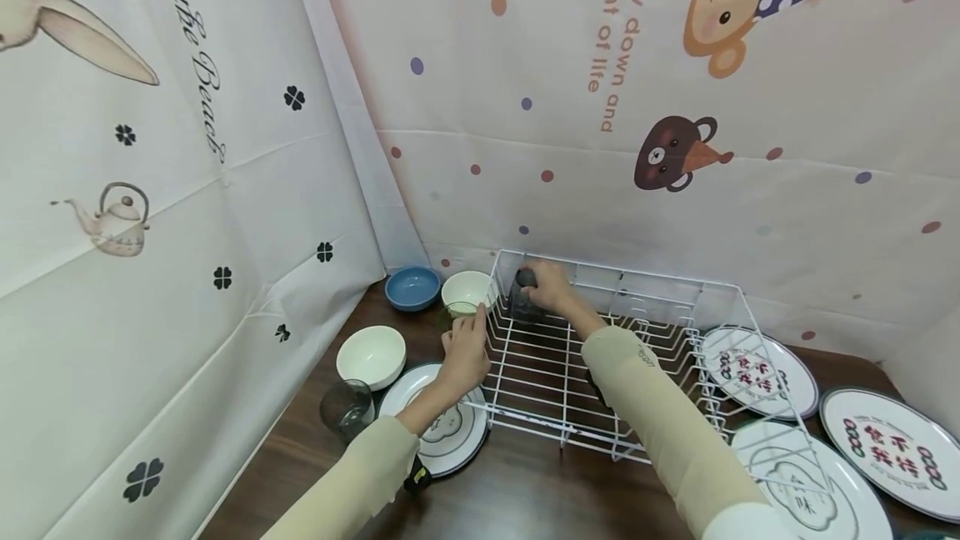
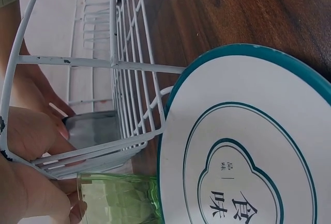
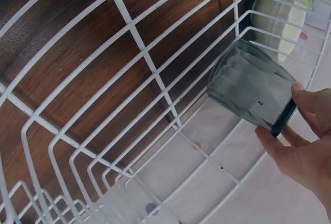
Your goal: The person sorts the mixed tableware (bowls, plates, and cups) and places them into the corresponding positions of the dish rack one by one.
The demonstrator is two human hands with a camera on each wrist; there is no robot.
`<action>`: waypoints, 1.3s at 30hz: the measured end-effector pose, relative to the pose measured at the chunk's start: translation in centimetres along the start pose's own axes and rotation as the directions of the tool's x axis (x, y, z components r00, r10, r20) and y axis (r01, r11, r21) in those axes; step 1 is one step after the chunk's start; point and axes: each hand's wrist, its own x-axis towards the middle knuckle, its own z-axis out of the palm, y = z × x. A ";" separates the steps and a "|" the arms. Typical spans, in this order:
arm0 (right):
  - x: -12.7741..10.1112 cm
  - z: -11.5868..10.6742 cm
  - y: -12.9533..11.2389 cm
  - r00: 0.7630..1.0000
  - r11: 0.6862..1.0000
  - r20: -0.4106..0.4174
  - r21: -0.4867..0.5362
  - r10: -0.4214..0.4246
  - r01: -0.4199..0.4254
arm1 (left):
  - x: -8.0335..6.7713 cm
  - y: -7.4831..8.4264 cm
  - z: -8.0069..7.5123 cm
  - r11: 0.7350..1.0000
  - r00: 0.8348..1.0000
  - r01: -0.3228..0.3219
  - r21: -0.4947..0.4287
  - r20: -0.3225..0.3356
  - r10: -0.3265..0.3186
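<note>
Right hand holds grey glass tilted (mouth toward palm) inside rack.

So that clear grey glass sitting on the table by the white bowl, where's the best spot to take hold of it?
Probably round its side wall, near the middle. The grey glass appears to stand upright on the table, so a hand coming from the near, open side can wrap it. The white bowl and the plate crowd its far and right sides.
</note>
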 end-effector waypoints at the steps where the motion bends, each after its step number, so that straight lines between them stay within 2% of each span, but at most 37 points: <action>1: 0.0 0.1 0.0 1.000 1.000 -0.004 0.005 0.001 -0.001 | 0.0 0.1 0.0 1.000 1.000 -0.001 0.002 0.002 0.001; 4: 0.2 0.4 0.0 1.000 1.000 -0.023 -0.001 -0.003 0.003 | 0.2 0.2 0.0 1.000 1.000 -0.007 0.009 0.001 0.007; 7: 0.4 0.8 -0.2 1.000 0.999 -0.019 -0.047 0.002 -0.003 | 0.2 0.1 0.1 1.000 1.000 -0.007 0.017 -0.003 0.007; 13: 0.5 1.9 -0.5 0.989 0.975 0.096 -0.204 0.110 -0.089 | 0.0 -0.1 0.1 1.000 1.000 -0.011 0.022 -0.019 0.011; 15: 0.5 2.1 -0.5 0.985 0.967 0.112 -0.234 0.131 -0.102 | -0.1 -0.2 0.1 0.999 1.000 -0.018 0.026 -0.026 0.019; 24: 0.5 1.8 -0.3 0.992 0.983 0.067 -0.158 0.109 -0.098 | -0.1 -0.1 0.2 0.999 0.999 -0.039 0.024 -0.037 0.040; 28: 0.3 1.8 -0.5 0.995 0.982 0.041 -0.165 0.095 -0.087 | -0.2 -0.1 0.1 0.999 0.999 -0.037 0.018 -0.037 0.037; 35: 0.3 1.8 -0.5 0.991 0.977 0.070 -0.188 0.115 -0.100 | -0.2 -0.1 0.1 0.999 0.999 -0.020 0.035 -0.029 0.021; 39: 0.0 1.6 -0.4 0.993 0.980 0.052 -0.172 0.109 -0.099 | -0.2 -0.3 0.1 0.999 0.999 -0.027 0.039 -0.034 0.029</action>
